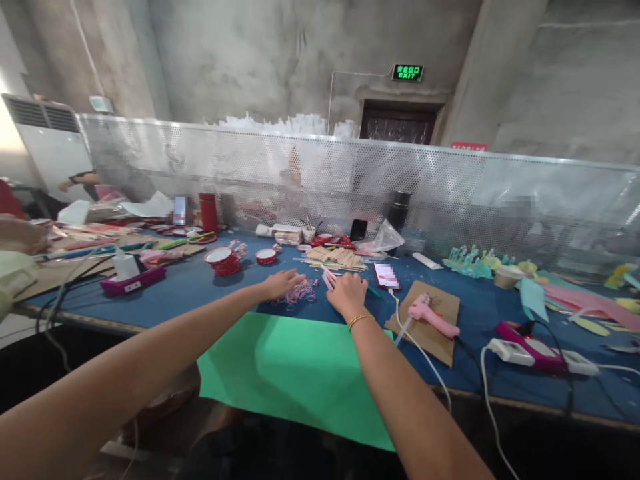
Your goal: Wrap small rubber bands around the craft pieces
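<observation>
My left hand (283, 283) reaches over a loose heap of thin pink and purple curled strips (299, 295), its fingers stretched out and resting on the heap's edge. Just to the right, my right hand (350, 292), with a gold bracelet at the wrist, has its fingers bent around pale pink strips (328, 276) that poke out beyond them. Its palm hides their lower ends. A large green sheet (295, 373) lies below both forearms, hanging over the table's front edge.
Wooden sticks (337, 257) lie behind my hands. A phone (387, 275) and a pink glue gun (433, 317) on cardboard (450, 307) are at right, with trailing cables. Red tape rolls (223, 265) stand at left. A perforated metal screen (280, 167) backs the blue table.
</observation>
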`<state>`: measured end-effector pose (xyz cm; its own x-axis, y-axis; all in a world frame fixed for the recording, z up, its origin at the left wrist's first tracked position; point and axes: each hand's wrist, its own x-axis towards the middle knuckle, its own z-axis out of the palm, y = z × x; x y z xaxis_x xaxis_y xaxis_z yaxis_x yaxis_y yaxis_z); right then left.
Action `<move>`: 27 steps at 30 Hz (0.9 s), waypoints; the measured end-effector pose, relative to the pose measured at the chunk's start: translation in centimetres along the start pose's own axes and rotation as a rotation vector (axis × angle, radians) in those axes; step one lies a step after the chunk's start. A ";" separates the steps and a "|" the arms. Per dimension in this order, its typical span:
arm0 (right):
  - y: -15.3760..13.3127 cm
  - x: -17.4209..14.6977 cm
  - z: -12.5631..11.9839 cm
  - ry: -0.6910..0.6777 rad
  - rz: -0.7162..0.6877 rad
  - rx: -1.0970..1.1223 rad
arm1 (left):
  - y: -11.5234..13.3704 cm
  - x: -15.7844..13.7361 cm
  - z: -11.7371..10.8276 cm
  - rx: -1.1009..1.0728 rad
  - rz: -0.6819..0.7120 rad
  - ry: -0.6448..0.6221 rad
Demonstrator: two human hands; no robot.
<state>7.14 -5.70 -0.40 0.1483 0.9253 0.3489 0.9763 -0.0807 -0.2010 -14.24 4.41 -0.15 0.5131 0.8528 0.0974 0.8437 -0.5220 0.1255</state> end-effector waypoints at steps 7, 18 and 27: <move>0.1 0.0 -0.1 0.003 0.006 -0.008 | 4.1 2.3 -0.7 0.014 0.041 0.127; 0.1 0.2 0.0 -0.010 0.021 -0.006 | 3.9 1.7 -1.0 -0.099 0.272 -0.017; 0.0 0.1 0.2 0.024 0.018 -0.007 | 0.7 1.1 -2.9 -0.689 0.070 0.423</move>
<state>7.10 -5.53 -0.53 0.1692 0.9146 0.3673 0.9745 -0.0995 -0.2011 -13.53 4.94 2.94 0.3418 0.8107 0.4754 0.4545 -0.5854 0.6714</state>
